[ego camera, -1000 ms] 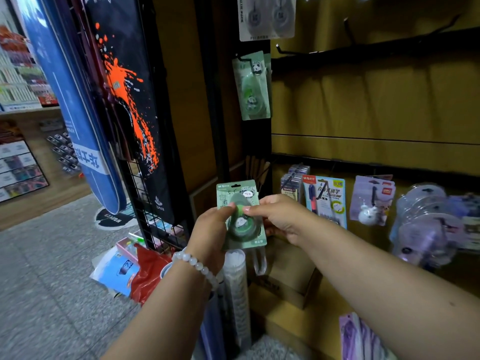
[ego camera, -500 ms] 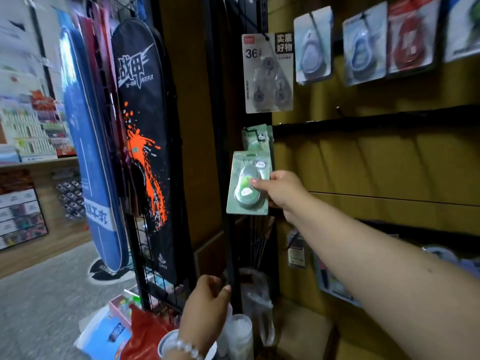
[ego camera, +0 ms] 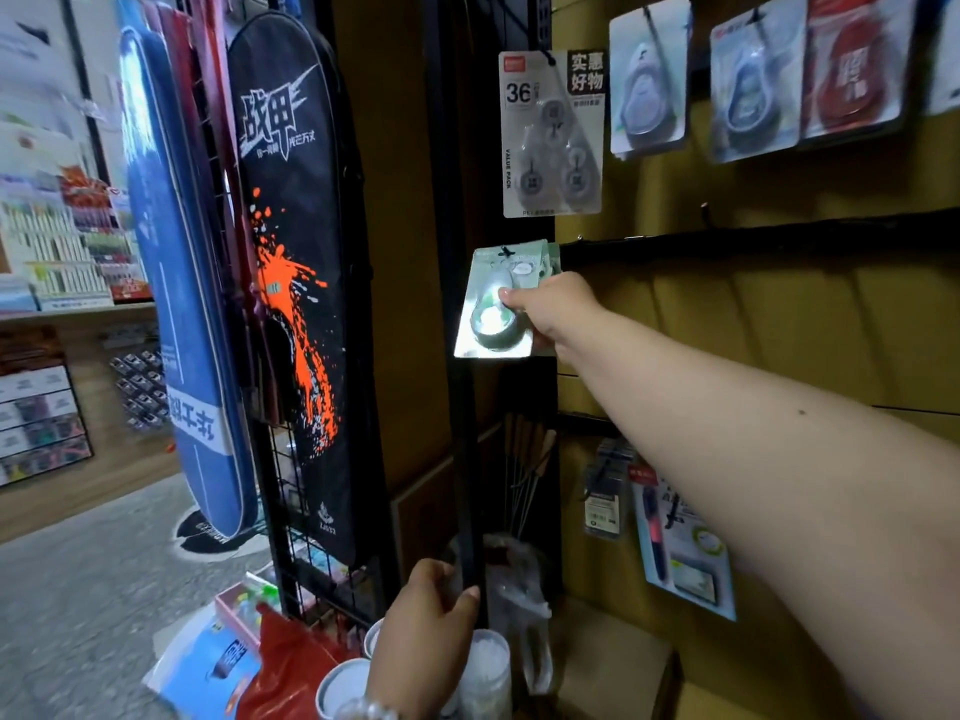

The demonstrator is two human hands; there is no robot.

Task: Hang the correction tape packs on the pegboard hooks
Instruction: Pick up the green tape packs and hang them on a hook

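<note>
Right hand (ego camera: 558,309) pinching green carded correction tape pack (ego camera: 496,304), long axis upright, hang-hole end up at black hook (ego camera: 506,250). Left hand (ego camera: 423,628) fingers curled, gripping black rack post (ego camera: 467,459).

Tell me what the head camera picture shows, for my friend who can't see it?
A person's right hand pinches a green carded correction tape pack up at a black hook where more green packs hang. The left hand hangs low by a black metal post. A white three-tape value pack hangs above; a black racket bag with orange splashes hangs left.
</note>
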